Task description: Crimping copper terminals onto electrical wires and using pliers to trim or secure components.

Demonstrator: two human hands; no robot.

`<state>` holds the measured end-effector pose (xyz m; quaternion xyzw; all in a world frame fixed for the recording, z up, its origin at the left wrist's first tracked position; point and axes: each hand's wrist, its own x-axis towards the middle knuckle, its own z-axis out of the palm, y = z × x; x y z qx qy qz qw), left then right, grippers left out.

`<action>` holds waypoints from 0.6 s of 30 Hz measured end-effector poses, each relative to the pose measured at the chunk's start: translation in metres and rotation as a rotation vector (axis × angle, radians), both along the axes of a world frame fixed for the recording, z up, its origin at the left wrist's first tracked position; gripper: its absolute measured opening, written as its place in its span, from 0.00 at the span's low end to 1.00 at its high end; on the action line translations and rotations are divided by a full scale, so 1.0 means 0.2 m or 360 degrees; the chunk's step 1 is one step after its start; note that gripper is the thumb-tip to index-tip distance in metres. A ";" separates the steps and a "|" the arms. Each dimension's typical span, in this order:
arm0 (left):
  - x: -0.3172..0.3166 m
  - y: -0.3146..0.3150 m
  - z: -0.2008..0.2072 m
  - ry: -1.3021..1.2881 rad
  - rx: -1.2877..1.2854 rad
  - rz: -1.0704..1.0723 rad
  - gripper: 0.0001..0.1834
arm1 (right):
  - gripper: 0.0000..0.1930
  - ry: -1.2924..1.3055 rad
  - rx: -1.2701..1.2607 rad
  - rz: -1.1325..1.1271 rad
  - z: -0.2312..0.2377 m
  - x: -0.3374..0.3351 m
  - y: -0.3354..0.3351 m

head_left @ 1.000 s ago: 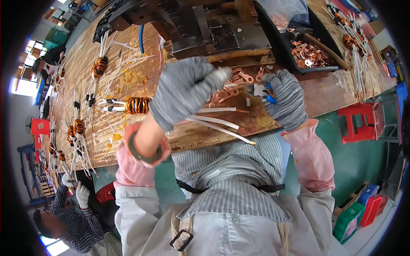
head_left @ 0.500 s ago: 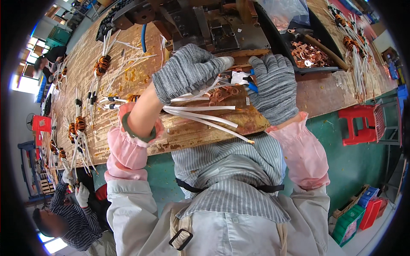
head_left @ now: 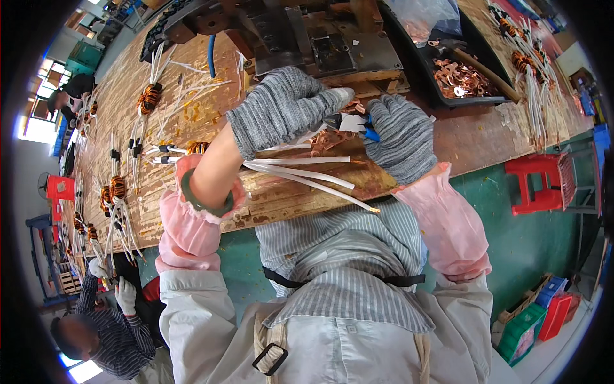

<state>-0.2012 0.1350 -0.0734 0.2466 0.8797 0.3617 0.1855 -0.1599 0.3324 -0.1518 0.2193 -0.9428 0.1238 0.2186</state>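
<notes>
My left hand (head_left: pixel 284 109), in a grey striped knit glove, is closed with thumb and fingers pinched at the front edge of a dark metal press (head_left: pixel 332 54). White wires come out from beneath it, so it grips a wire, though the gloved fingers hide the end. My right hand (head_left: pixel 401 139), gloved alike, is curled around blue-handled pliers (head_left: pixel 370 132). Their dark jaws point left, close to my left fingertips. Below the pliers lie several copper terminals (head_left: pixel 327 142) on the wooden bench. Several loose white wires (head_left: pixel 307 174) fan out to the right under my left wrist.
A black tray (head_left: pixel 473 104) of copper terminals, with a hammer (head_left: pixel 486 73) across it, stands at the right. Wire-wound coils (head_left: pixel 149 98) with white leads lie at the left. A red stool (head_left: pixel 534 182) is at the right; a co-worker (head_left: pixel 105 339) is at the lower left.
My right hand has shifted slightly left and nearer to me, its fingers now curled more around the pliers. The pliers' jaws have moved with it; my left hand has hardly moved.
</notes>
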 end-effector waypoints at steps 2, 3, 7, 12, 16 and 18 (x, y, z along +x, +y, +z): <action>0.00 0.00 0.00 0.0037 0.0054 -0.0019 0.26 | 0.14 0.0076 -0.0213 0.0016 -0.07 -0.02 0.01; -0.01 0.01 0.00 0.0089 0.0107 -0.0026 0.26 | 0.13 0.0118 -0.0570 -0.0046 -0.08 -0.02 0.03; -0.03 0.00 -0.04 0.0078 0.0110 -0.0073 0.25 | 0.14 0.0017 -0.1995 -0.0233 -0.11 0.01 0.16; -0.03 -0.13 -0.05 0.0113 0.0493 -0.0306 0.18 | 0.15 -0.0434 -0.2789 -0.0367 -0.18 0.11 0.46; 0.00 -0.18 -0.14 0.0450 0.0149 -0.0276 0.14 | 0.14 -0.0431 -0.3005 -0.0227 -0.20 0.14 0.54; 0.01 -0.15 -0.20 0.0607 -0.0101 -0.0304 0.13 | 0.14 -0.0446 -0.2905 -0.0331 -0.21 0.13 0.53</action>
